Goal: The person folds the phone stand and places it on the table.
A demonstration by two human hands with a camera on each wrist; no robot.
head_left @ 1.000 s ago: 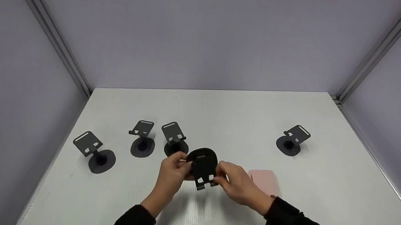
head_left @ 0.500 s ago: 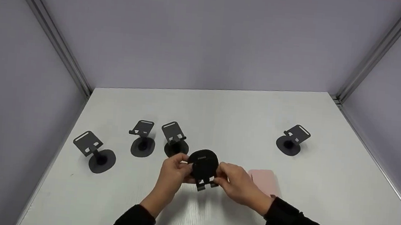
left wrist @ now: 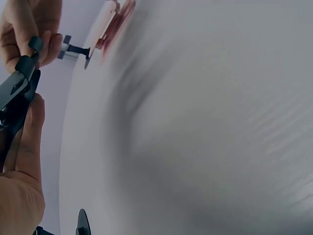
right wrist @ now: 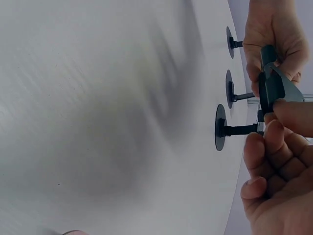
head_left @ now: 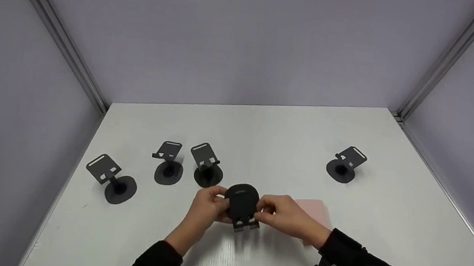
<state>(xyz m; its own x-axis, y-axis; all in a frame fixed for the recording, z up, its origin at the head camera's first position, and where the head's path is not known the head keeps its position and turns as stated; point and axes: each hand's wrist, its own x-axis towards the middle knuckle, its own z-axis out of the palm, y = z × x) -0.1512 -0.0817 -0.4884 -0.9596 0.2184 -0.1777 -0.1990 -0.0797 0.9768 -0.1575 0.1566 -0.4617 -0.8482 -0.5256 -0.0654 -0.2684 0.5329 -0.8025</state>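
Black phone stand (head_left: 242, 206) held above the white tabletop (head_left: 271, 131), near its front middle. Left hand (head_left: 207, 207) pinches its left edge, right hand (head_left: 285, 216) its right edge; each grip pressed together on the stand. Pink pad (head_left: 314, 208) lies just behind right hand. Three more stands (head_left: 170, 163) stand left, one stand (head_left: 344, 164) well apart, far right.

Three stands (head_left: 168, 163) crowd left; pink pad (head_left: 315, 212) lies right.

three stands (head_left: 169, 163) left on the table (head_left: 262, 135), one stand (head_left: 344, 164) right, card (head_left: 315, 210) between.
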